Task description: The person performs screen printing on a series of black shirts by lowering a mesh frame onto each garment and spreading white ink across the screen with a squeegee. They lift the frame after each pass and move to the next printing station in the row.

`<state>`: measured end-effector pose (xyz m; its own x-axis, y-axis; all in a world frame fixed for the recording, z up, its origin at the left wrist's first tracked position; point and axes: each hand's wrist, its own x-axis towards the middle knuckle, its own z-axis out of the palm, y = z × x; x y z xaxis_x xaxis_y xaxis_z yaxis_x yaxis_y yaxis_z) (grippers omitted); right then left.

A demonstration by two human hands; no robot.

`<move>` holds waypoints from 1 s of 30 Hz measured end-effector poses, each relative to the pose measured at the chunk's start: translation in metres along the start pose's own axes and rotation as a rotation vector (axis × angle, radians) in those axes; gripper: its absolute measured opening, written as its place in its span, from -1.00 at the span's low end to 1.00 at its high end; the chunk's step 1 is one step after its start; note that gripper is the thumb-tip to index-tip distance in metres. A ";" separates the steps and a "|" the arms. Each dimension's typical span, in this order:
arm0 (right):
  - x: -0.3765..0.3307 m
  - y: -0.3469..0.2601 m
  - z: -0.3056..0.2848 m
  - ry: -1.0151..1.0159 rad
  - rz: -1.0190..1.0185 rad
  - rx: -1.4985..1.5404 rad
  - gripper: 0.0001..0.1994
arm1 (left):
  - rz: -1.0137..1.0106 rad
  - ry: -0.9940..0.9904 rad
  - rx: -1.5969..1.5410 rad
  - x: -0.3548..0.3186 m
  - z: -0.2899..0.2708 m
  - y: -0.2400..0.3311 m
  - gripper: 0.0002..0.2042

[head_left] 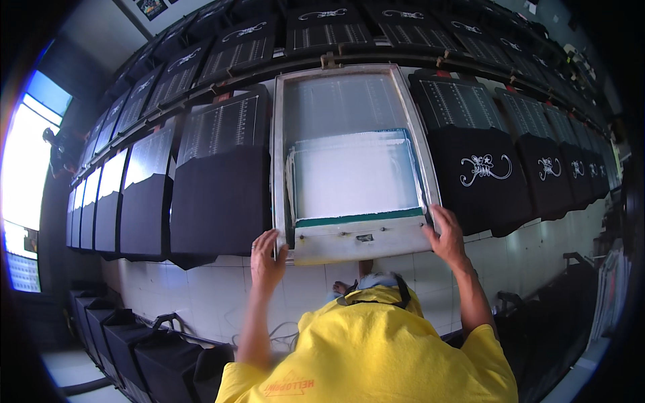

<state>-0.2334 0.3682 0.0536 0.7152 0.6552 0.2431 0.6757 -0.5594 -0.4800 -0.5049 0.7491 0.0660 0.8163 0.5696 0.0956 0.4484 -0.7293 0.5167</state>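
Observation:
A screen printing frame [278, 154] with pale wooden sides lies over a board in the middle. Thick white ink [356, 174] covers the near half of its mesh, with green showing along the margins. Across the near end runs a pale bar [322, 248] with dark bolts and a slot. My left hand [267, 262] grips the frame's near left corner, thumb inside and fingers along the outer side. At the near right corner, my right hand [447, 238] holds the opposite side, its thumb by the bar's end.
Boards with black shirts [218, 195] stand in rows left and right. Shirts on the right [485, 171] carry white scroll prints. A metal rail [235, 69] runs behind the frame, with another row beyond. Behind me, more dark-covered boards [161, 356] line the tiled floor [201, 289].

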 end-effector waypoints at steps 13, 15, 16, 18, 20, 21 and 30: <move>0.027 -0.027 -0.026 -0.459 -0.319 -0.212 -0.27 | 0.379 -0.398 0.185 0.028 -0.007 0.054 -0.56; 0.041 -0.032 -0.024 -0.413 -0.279 -0.229 -0.38 | 0.405 -0.343 0.211 0.045 -0.001 0.052 -0.68; 0.050 -0.032 -0.021 -0.387 -0.244 -0.230 -0.46 | 0.400 -0.319 0.196 0.056 0.000 0.053 -0.72; 0.069 -0.030 -0.018 -0.394 -0.182 -0.205 -0.63 | 0.372 -0.277 0.166 0.072 0.004 0.053 -0.81; 0.087 -0.038 -0.026 -0.367 -0.176 -0.149 -0.80 | 0.347 -0.298 0.218 0.089 0.005 0.047 -0.83; 0.092 -0.042 -0.030 -0.349 -0.192 -0.157 -0.81 | 0.296 -0.354 0.231 0.095 -0.002 0.053 -0.82; 0.060 -0.043 -0.028 -0.319 -0.179 -0.186 -0.61 | 0.343 -0.198 0.127 0.072 -0.010 0.057 -0.75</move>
<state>-0.2151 0.4173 0.1126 0.5116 0.8589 0.0213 0.8263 -0.4851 -0.2862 -0.4243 0.7517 0.1106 0.9749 0.2108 0.0717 0.1698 -0.9120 0.3734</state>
